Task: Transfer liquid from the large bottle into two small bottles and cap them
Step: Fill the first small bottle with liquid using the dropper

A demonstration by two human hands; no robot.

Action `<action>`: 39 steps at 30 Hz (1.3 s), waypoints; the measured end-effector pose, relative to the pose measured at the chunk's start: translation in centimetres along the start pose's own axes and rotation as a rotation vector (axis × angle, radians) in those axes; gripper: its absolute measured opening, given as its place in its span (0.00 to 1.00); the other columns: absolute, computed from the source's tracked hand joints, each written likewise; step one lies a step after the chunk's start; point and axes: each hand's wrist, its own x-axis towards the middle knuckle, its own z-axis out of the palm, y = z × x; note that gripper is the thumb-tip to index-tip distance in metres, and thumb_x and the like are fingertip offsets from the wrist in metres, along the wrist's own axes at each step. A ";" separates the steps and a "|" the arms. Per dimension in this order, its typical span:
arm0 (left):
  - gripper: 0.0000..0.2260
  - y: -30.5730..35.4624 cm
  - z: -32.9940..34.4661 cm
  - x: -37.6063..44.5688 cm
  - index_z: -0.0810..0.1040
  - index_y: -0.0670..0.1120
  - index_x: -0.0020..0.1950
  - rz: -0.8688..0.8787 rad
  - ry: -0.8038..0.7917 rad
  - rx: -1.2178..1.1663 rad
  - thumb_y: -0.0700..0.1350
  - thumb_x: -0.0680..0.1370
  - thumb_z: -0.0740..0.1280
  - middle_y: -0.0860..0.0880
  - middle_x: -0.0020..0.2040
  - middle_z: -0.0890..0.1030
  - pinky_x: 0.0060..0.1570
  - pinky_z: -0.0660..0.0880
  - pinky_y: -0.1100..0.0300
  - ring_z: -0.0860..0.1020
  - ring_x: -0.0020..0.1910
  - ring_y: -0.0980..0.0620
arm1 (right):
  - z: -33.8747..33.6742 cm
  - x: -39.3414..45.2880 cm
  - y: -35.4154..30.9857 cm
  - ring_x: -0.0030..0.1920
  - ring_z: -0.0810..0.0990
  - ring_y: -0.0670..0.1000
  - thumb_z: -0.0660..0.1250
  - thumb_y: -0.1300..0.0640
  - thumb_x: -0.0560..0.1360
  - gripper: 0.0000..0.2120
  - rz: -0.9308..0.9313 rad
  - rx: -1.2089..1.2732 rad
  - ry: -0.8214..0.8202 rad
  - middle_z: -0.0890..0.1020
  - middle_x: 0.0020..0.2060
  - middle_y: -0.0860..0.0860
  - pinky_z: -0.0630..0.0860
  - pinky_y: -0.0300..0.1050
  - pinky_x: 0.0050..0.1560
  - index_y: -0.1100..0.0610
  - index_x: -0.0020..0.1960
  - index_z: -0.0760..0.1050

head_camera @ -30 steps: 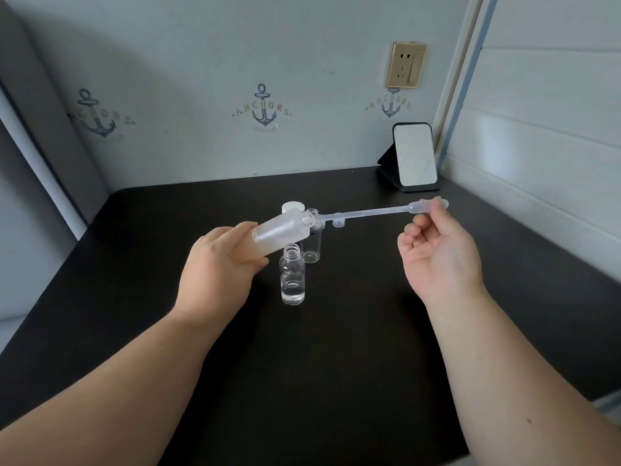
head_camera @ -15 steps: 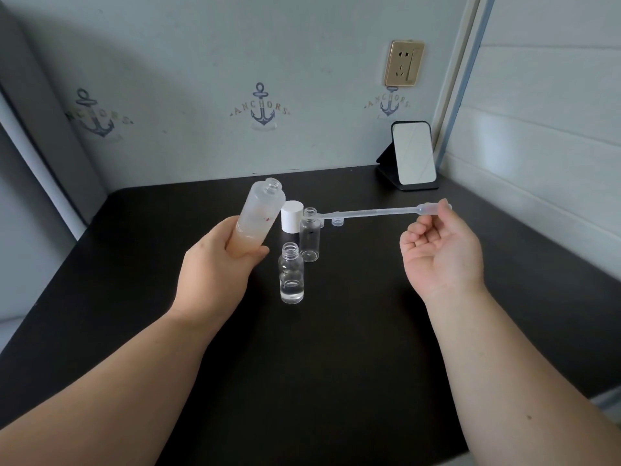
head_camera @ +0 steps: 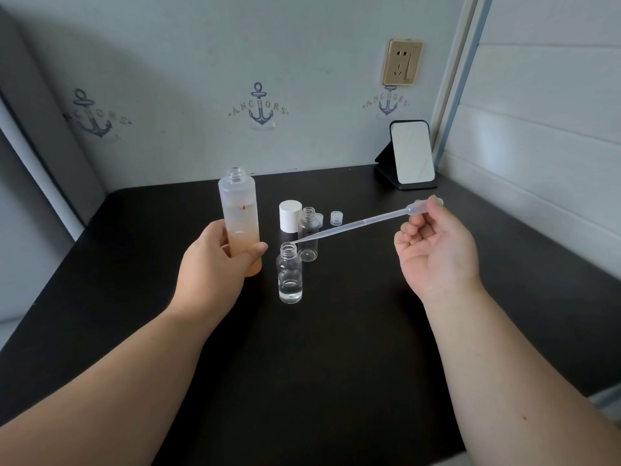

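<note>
The large bottle (head_camera: 239,218) has swung upright, frosted and uncapped, gripped by the left hand (head_camera: 215,260) just beside the near small bottle (head_camera: 290,274). Right hand (head_camera: 437,250) fingers pinch the pipette (head_camera: 363,223), tip at that bottle's mouth.

The large bottle (head_camera: 239,210) is held upright at the left of the counter (head_camera: 336,364), with the near vial (head_camera: 290,274) just right of it. A second vial (head_camera: 308,235) is set behind, the cap (head_camera: 290,216) behind that, and the mirror (head_camera: 411,153) at the far right.
</note>
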 end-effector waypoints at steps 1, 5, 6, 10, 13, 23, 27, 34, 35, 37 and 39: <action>0.25 0.0 0.0 0.0 0.72 0.53 0.68 0.000 0.003 0.002 0.58 0.74 0.74 0.64 0.48 0.74 0.39 0.66 0.70 0.75 0.46 0.62 | 0.0 0.0 0.0 0.32 0.72 0.46 0.70 0.58 0.79 0.13 -0.002 0.000 0.001 0.80 0.35 0.50 0.71 0.37 0.34 0.59 0.37 0.82; 0.27 0.1 0.0 0.0 0.71 0.53 0.69 -0.005 -0.006 -0.015 0.58 0.73 0.74 0.69 0.45 0.71 0.38 0.65 0.70 0.71 0.43 0.69 | 0.1 0.0 0.0 0.32 0.73 0.46 0.70 0.59 0.79 0.12 -0.003 -0.003 -0.002 0.82 0.36 0.50 0.71 0.37 0.34 0.59 0.37 0.82; 0.28 0.2 0.0 -0.1 0.71 0.53 0.69 -0.011 -0.012 -0.023 0.59 0.73 0.74 0.68 0.46 0.71 0.38 0.65 0.70 0.72 0.43 0.68 | 0.1 0.0 0.0 0.31 0.73 0.46 0.70 0.59 0.79 0.12 -0.002 -0.008 -0.003 0.81 0.36 0.50 0.71 0.37 0.34 0.59 0.37 0.83; 0.29 0.8 -0.5 -0.6 0.69 0.54 0.71 -0.019 -0.022 -0.096 0.60 0.74 0.72 0.64 0.54 0.74 0.42 0.69 0.69 0.75 0.48 0.63 | 0.1 -0.1 0.0 0.30 0.73 0.46 0.69 0.57 0.80 0.15 0.002 -0.014 -0.013 0.81 0.35 0.49 0.72 0.37 0.33 0.58 0.35 0.83; 0.20 1.4 -1.2 -1.3 0.71 0.54 0.69 -0.002 0.088 -0.224 0.53 0.78 0.69 0.60 0.55 0.78 0.46 0.75 0.63 0.78 0.49 0.64 | 0.0 -0.1 0.0 0.30 0.73 0.46 0.69 0.58 0.79 0.13 0.008 -0.007 -0.009 0.80 0.35 0.49 0.72 0.37 0.33 0.58 0.37 0.84; 0.12 2.2 -1.8 -3.1 0.77 0.56 0.55 0.276 -0.047 -0.299 0.44 0.74 0.65 0.56 0.47 0.82 0.39 0.77 0.60 0.77 0.38 0.51 | -0.2 -0.1 0.0 0.31 0.72 0.46 0.70 0.57 0.78 0.11 0.004 -0.047 -0.054 0.80 0.36 0.48 0.71 0.37 0.34 0.56 0.37 0.82; 0.17 1.8 -1.5 -3.0 0.77 0.55 0.63 0.318 -0.275 -0.168 0.49 0.74 0.68 0.60 0.51 0.82 0.43 0.78 0.56 0.78 0.38 0.51 | -0.2 0.0 0.1 0.31 0.71 0.46 0.69 0.56 0.78 0.12 0.004 -0.059 -0.060 0.80 0.35 0.48 0.71 0.37 0.34 0.56 0.37 0.83; 0.18 2.1 -0.7 -2.8 0.73 0.65 0.58 0.345 -0.452 0.034 0.54 0.73 0.76 0.71 0.43 0.79 0.35 0.71 0.71 0.77 0.35 0.58 | -0.3 0.2 0.1 0.30 0.71 0.46 0.70 0.56 0.77 0.12 0.007 -0.048 -0.057 0.80 0.35 0.48 0.71 0.37 0.33 0.56 0.36 0.83; 0.19 2.2 -0.7 -2.8 0.72 0.66 0.57 0.334 -0.455 0.044 0.56 0.72 0.77 0.72 0.44 0.78 0.36 0.72 0.71 0.77 0.37 0.59 | -0.3 0.3 0.1 0.30 0.71 0.46 0.70 0.56 0.78 0.12 0.007 -0.045 -0.054 0.79 0.35 0.48 0.71 0.37 0.33 0.56 0.36 0.83; 0.19 2.2 -0.6 -2.7 0.71 0.68 0.55 0.323 -0.443 0.068 0.56 0.72 0.77 0.75 0.46 0.77 0.38 0.72 0.72 0.78 0.40 0.61 | -0.3 0.2 0.1 0.29 0.71 0.46 0.70 0.57 0.77 0.11 0.008 -0.042 -0.047 0.79 0.34 0.48 0.70 0.37 0.32 0.56 0.36 0.83; 0.17 2.3 -0.6 -2.7 0.71 0.69 0.52 0.328 -0.431 0.073 0.55 0.72 0.77 0.75 0.45 0.77 0.39 0.72 0.73 0.78 0.42 0.61 | -0.3 0.2 0.1 0.29 0.71 0.46 0.70 0.57 0.77 0.11 0.005 -0.043 -0.046 0.79 0.34 0.48 0.70 0.37 0.33 0.56 0.36 0.82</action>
